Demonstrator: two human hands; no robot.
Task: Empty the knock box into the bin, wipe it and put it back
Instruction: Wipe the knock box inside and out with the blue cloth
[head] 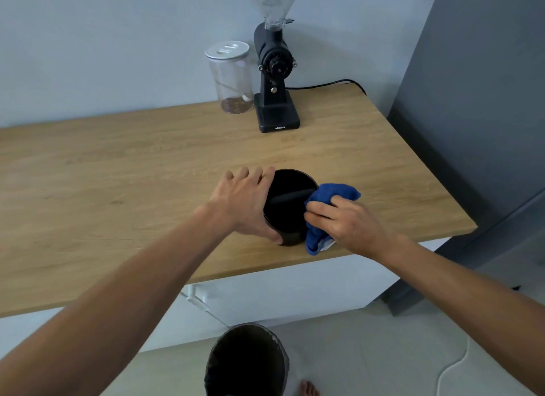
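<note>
Wiping looked best done with the left hand (241,202) clamped around the round black plastic knock box (287,216) standing near the front edge of the pale wooden counter (118,171), while the right hand (348,221), bunched on the crumpled blue cloth (330,193), pressed it along the rim.

My bin (247,363) cut off at bottom edge, grinder hopper (272,0) cropped at top, knock box (290,207) right rim hidden under my cloth (327,216)
</note>
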